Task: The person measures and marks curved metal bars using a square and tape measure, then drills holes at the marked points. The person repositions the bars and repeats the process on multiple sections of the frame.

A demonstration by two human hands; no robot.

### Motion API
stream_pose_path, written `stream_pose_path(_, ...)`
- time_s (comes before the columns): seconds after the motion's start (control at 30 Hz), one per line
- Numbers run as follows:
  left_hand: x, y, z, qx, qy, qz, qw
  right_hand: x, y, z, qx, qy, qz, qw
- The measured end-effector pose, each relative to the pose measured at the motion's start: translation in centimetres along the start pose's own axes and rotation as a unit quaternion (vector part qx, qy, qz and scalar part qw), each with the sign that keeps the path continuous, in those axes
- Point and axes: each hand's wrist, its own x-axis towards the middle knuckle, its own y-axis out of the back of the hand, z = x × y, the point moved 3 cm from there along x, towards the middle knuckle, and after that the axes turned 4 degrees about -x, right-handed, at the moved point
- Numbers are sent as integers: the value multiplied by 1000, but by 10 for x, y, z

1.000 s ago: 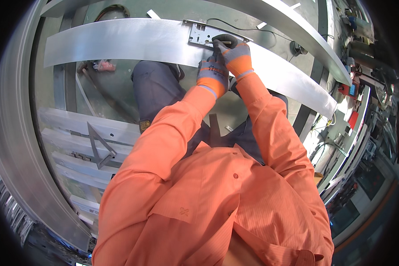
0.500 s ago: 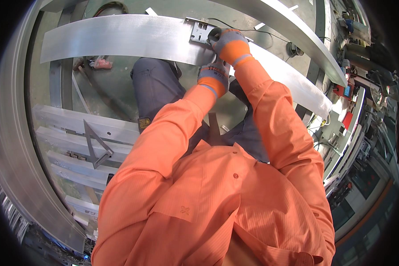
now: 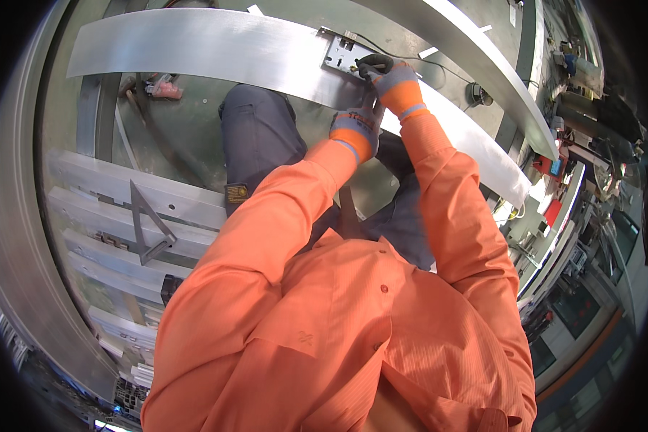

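A wide silver metal profile [image 3: 216, 45] lies across in front of my knees. On it sits a flat metal lock case [image 3: 342, 55] with holes in its face and a long edge plate at the far side. My right hand [image 3: 390, 81], in a grey and orange glove, is closed at the right end of the lock case. Its dark fingertips are curled together over a small piece that I cannot make out. Just below, my left hand [image 3: 358, 124], gloved alike, is closed at the profile's near edge. Its fingers point up beside the right hand, and what they hold is hidden.
Another silver profile [image 3: 468, 50] runs beyond, with a dark cable [image 3: 439, 63] between. A metal set square [image 3: 150, 227] lies on several pale bars [image 3: 122, 169] at left. A hammer [image 3: 147, 119] and a pink object [image 3: 167, 89] are on the floor. Clutter fills the right side.
In the picture, the lock case and both hands have shifted slightly right and down, along with the view. My right fingers have curled further over the case's right end.
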Motion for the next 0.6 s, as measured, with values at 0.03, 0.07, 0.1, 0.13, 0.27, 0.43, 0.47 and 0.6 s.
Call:
stream_pose_path(0.03, 1, 2, -2, -4, 1, 0, 1000, 5, 14, -11, -1, 20, 7, 1000)
stream_pose_path(0.07, 0, 4, -3, -7, 0, -3, 1000, 7, 27, -23, -1, 38, 13, 999)
stream_pose_path(0.1, -2, 0, -2, -7, -8, 30, 1000, 10, 35, -32, 42, 41, 37, 998)
stream_pose_path(0.13, -3, -3, -1, -7, -15, 63, 998, 13, 41, -39, 84, 45, 61, 994)
stream_pose_path(0.27, -9, 21, 8, 27, -21, -74, 997, 46, 41, -72, -1, 10, -15, 1000)
stream_pose_path(0.43, -6, 20, 3, 36, -6, -170, 985, 38, 46, -129, -259, 99, -17, 960)
stream_pose_path(0.47, -5, 14, 1, 41, -9, -151, 988, 37, 45, -134, -275, 116, -19, 954)
stream_pose_path(0.6, -5, 2, 2, 48, -11, -88, 995, 38, 35, -141, -326, 153, -34, 932)
